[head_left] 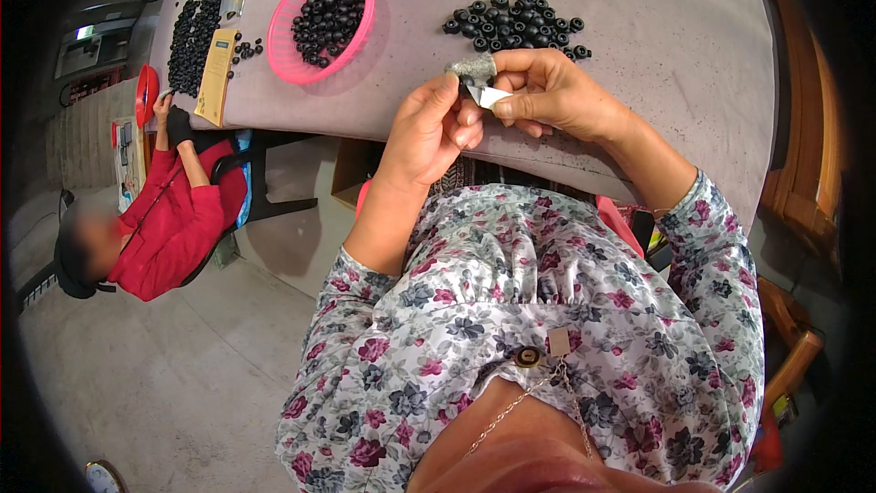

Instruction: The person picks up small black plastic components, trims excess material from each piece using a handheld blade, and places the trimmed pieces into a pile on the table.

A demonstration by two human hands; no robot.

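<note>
Both hands meet over the near edge of the cloth-covered table. My right hand (558, 96) is closed on a small folded white piece (493, 97), paper-like, held between thumb and fingers. A rough grey wrapping (472, 67) covers the tip of its index finger. My left hand (427, 128) is closed too, its thumb and fingers pinching against the same spot. Something small and dark shows between the fingertips, but it is mostly hidden. Just beyond the hands lies a loose pile of round black beads (520, 23), several with visible holes.
A pink plastic basket (285, 32) of black beads stands left of the hands. More black beads (193, 46) spread at the far left, beside a tan envelope (216, 78). A person in red (178, 228) sits at the left with hands at the table. Wooden furniture (808, 128) stands at right.
</note>
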